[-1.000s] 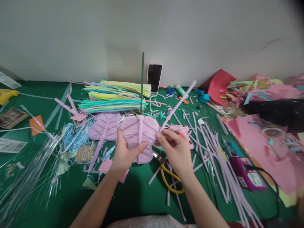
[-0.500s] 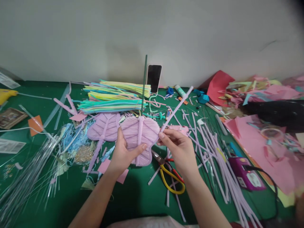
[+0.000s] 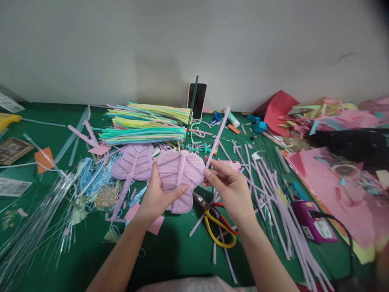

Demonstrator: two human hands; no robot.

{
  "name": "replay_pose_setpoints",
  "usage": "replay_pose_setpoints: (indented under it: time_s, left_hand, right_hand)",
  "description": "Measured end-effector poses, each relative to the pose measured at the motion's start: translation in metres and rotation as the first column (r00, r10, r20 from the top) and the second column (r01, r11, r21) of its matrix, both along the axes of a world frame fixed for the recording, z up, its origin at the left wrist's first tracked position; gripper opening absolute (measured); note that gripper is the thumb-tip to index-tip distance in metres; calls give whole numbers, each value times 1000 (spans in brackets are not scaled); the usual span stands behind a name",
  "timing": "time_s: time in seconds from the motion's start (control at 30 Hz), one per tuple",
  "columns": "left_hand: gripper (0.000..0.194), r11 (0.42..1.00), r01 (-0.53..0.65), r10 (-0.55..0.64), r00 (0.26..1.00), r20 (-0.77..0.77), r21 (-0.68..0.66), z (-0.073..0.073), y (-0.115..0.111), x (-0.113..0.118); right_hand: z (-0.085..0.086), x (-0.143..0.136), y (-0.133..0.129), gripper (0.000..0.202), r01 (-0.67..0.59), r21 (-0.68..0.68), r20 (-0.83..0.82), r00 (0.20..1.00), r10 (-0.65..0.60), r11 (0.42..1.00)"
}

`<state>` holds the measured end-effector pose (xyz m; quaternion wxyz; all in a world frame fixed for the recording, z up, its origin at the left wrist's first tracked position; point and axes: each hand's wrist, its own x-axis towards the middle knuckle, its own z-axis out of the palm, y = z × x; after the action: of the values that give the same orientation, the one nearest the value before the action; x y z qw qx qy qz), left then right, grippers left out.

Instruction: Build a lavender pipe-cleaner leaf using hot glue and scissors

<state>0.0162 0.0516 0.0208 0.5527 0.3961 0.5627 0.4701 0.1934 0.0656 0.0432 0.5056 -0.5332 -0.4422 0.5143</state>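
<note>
Head camera view: the left hand grasps the lobed lilac piece, its thumb laid across the ribbed front and the rest of the hand at the left edge. This piece is held up over the green table, near the middle of the view. The right hand pinches the lower end of a lilac strip between thumb and fingers, right at the lobed lilac piece's right edge; the strip slants up and to the right.

A dark green stem rises from the top of the lobed lilac piece, tilted slightly right and crossing in front of the phone, which stands upright by the wall. Just left of the lobed lilac piece is a second lilac piece with a wrapped stalk, and farther left are blue tassels. Behind it are bundles of yellow, blue and green pipe cleaners. To its lower right, scissors with one yellow and one red handle rest partly on loose strips. Right of it, beyond the right hand, are many lilac pipe cleaners and, well apart, a purple box with a black cable.
</note>
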Motion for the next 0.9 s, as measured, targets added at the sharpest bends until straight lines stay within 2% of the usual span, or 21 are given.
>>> replay_pose_setpoints:
  time_s: [0.1, 0.43, 0.53, 0.67, 0.8, 0.9]
  left_hand:
    - [110, 1000, 8, -8, 1000, -4, 6, 1, 0, 0]
    - [104, 999, 36, -37, 999, 33, 26, 1, 2, -2]
    - [103, 999, 45, -46, 998, 47, 25, 2, 2, -2]
    - [103, 998, 55, -56, 997, 58, 22, 2, 1, -3]
    - [104, 999, 47, -48, 997, 67, 14, 0, 1, -4]
    - [106, 999, 38, -38, 999, 38, 8, 0, 1, -4]
  right_hand:
    - [-2, -2, -2, 45, 38, -9, 4, 999, -38, 999]
    - [-1, -1, -4, 26, -11, 147, 191, 981, -18, 989]
    - [-2, 0, -4, 26, -21, 175, 248, 969, -23, 984]
    - [-3, 0, -4, 35, 52, 154, 213, 973, -85, 987]
    - [-4, 0, -5, 30, 101, 145, 192, 973, -128, 984]
    - [-4, 0, -5, 24, 110, 163, 261, 954, -150, 980]
